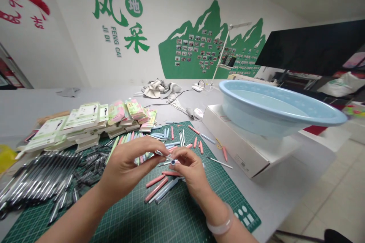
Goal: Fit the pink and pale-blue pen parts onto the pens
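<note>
- Closely paired, the two hands meet above the green cutting mat (134, 216), fingertip to fingertip or nearly so, near the middle of the scene.
- The right hand (190, 169) is closed in a pinch, thumb and fingers around a small blue tube (172, 162); a pale bracelet (220, 224) circles that wrist.
- The left hand (125, 161) reaches in from the left, its thumb and forefinger drawn together on a thin pale piece (163, 155); much of that piece is hidden by the fingers.
- What counts most is how these two parts lie: the blue tube shows its round end to the near side, so its long axis seems to run from near to far, while the thin pale piece slants across from the left, dipping toward the right.
- The tube sits just right of the left fingertips, within the right hand's grasp; whether the two parts touch, I cannot tell.
- Just below the hands on the mat, a pink barrel (156, 190) and a blue barrel (167, 191) lie side by side, both slanting from near left to far right.
- Farther left, clear pens (42, 174) lie in a row, with cartons (82, 117) piled beyond.
- At right, a blue basin (256, 115) rests on a white box (228, 140) on the desk (111, 97).
</note>
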Tool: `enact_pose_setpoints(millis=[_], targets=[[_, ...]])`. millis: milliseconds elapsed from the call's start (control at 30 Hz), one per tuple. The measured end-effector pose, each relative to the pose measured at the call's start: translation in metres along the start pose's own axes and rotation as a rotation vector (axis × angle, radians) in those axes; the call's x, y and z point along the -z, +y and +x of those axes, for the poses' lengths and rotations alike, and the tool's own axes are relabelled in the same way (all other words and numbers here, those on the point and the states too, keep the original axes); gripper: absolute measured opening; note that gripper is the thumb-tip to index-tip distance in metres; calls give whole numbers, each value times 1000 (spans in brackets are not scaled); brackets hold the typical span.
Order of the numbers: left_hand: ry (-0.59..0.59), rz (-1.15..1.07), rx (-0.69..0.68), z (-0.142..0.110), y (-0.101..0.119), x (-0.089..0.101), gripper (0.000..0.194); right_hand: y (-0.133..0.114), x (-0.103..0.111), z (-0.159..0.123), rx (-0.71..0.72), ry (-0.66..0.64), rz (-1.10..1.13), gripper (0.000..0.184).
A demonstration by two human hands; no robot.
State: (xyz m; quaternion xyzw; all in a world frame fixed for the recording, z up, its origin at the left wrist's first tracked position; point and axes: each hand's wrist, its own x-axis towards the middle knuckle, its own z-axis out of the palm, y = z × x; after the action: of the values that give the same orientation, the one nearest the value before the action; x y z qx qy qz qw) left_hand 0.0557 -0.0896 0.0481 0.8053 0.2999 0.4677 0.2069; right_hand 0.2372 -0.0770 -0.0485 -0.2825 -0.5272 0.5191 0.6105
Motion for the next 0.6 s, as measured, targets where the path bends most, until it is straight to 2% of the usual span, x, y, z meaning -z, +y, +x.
enact_pose_setpoints(millis=[267, 433, 600], targets=[[-49, -35, -36, -1, -1, -2, 25, -1, -1, -1, 12, 17, -14, 16], [-95, 46, -67, -2, -5, -13, 18, -2, -2, -1, 16, 15, -8, 15], [-99, 118, 12, -4, -17, -26, 14, -3, -2, -2, -74, 10, 8, 16]])
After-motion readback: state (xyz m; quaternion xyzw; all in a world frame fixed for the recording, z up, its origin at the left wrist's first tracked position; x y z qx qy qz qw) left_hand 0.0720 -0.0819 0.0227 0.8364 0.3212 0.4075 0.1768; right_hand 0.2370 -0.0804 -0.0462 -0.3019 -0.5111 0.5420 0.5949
